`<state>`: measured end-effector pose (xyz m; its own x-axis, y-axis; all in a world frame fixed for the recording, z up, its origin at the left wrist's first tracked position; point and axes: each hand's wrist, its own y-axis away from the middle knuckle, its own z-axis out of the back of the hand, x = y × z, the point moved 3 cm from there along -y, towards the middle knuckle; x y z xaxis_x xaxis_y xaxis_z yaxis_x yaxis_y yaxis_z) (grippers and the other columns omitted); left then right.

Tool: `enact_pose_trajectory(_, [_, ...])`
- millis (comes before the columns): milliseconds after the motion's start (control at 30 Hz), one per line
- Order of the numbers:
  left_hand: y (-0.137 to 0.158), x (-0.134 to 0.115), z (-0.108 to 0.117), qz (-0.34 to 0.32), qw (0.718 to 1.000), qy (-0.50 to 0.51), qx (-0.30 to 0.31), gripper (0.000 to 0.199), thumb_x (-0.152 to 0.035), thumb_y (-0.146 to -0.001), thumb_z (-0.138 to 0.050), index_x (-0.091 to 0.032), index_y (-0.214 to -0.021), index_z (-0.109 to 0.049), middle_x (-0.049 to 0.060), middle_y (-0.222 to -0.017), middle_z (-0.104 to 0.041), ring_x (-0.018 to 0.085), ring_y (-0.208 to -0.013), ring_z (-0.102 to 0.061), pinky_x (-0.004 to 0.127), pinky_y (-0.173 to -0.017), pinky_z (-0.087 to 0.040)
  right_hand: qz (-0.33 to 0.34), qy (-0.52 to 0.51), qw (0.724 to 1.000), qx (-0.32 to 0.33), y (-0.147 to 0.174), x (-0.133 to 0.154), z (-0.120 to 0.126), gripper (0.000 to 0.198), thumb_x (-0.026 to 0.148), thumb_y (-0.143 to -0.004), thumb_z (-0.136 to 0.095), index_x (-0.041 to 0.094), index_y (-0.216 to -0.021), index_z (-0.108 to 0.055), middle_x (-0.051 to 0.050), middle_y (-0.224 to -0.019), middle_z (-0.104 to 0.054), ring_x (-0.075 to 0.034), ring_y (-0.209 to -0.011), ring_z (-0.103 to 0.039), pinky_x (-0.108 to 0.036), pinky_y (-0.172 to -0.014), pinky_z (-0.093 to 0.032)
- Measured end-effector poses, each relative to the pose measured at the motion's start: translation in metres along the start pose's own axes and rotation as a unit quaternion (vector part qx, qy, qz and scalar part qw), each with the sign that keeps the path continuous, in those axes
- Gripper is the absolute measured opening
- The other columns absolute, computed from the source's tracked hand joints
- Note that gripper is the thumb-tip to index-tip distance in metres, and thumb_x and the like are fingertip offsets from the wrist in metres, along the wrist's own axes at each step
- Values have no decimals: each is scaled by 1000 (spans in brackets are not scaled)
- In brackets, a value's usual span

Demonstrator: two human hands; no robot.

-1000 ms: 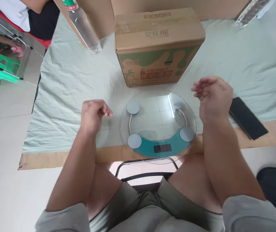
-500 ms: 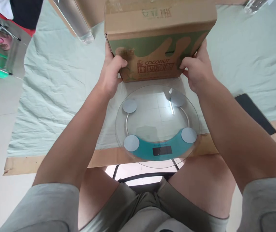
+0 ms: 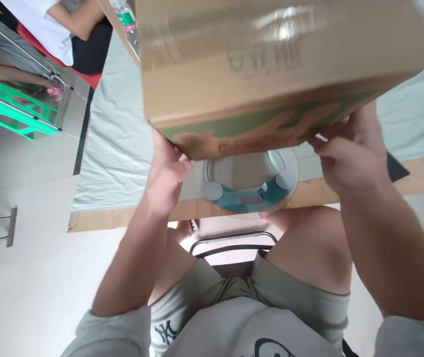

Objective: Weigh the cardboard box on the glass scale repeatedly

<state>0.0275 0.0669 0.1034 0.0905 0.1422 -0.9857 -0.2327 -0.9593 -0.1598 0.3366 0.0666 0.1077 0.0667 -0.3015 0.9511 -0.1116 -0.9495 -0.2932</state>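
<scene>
Cardboard box [image 3: 271,74], one — in the grasp of left hand [image 3: 167,176] and right hand [image 3: 355,156] — above one glass scale [image 3: 251,193].

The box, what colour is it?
The box is brown, with a green band on its near side; the head view shows it.

shirt [image 3: 230,327]: pale grey, black curved print [image 3: 271,342] at bottom centre | sleeves [image 3: 118,329]: short, loose, grey, lower left and lower right | shorts [image 3: 303,282]: grey-green, gathered in front, dark interlocked letters [image 3: 165,332] lower left | left hand [image 3: 165,181], right hand [image 3: 356,156]: bare
</scene>
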Motion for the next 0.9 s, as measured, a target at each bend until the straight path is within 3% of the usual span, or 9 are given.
enact_pose_trajectory(133, [59, 26, -16, 17, 999, 7, -48, 81, -55, -69, -78, -38, -145, -54, 6, -164, -52, 45, -158, -43, 64, -124, -49, -44, 26, 998, -25, 54, -13, 7, 45, 15, -52, -57, 25, -95, -52, 3, -86, -53, -13, -78, -54, -29, -69, -39])
enact_pose_trajectory(267, [85, 32, -25, 17, 997, 18, -68, 81, -48, -70, -71, -35, -147, -52, 8, -156, -58, 43, -158, -42, 66, -129, -43, -66, 25, 997, -32, 78, -10, 3, 44, 15, -54, -55, 25, -96, -54, 1, -84, -52, -15, -81, -52, -28, -66, -36])
enact_pose_trajectory(667, [79, 65, -23, 20, 999, 20, -24, 79, -63, -69, -82, -41, -140, -59, 5, -163, -57, 44, -156, -48, 57, -115, -57, -84, 24, 993, -76, 80, -35, 14, 45, 17, -48, -58, 27, -92, -56, 0, -80, -46, -17, -77, -48, -31, -67, -33])
enact_pose_trajectory(800, [68, 51, -31, 26, 998, 48, -44, 69, -58, -64, -87, -37, -127, -65, 2, -156, -64, 44, -158, -47, 57, -129, -49, -79, 28, 993, -83, 77, -33, 14, 48, 20, -47, -54, 28, -95, -54, 1, -79, -38, -14, -72, -40, -28, -65, -28])
enact_pose_trajectory(900, [60, 41, -36, 37, 993, 92, -56, 70, -49, -53, -91, -32, -116, -68, -1, -146, -69, 44, -158, -47, 56, -135, -42, -81, 24, 993, -78, 76, -32, 9, 54, 23, -44, -49, 27, -97, -52, 0, -83, -39, -13, -75, -41, -26, -67, -31])
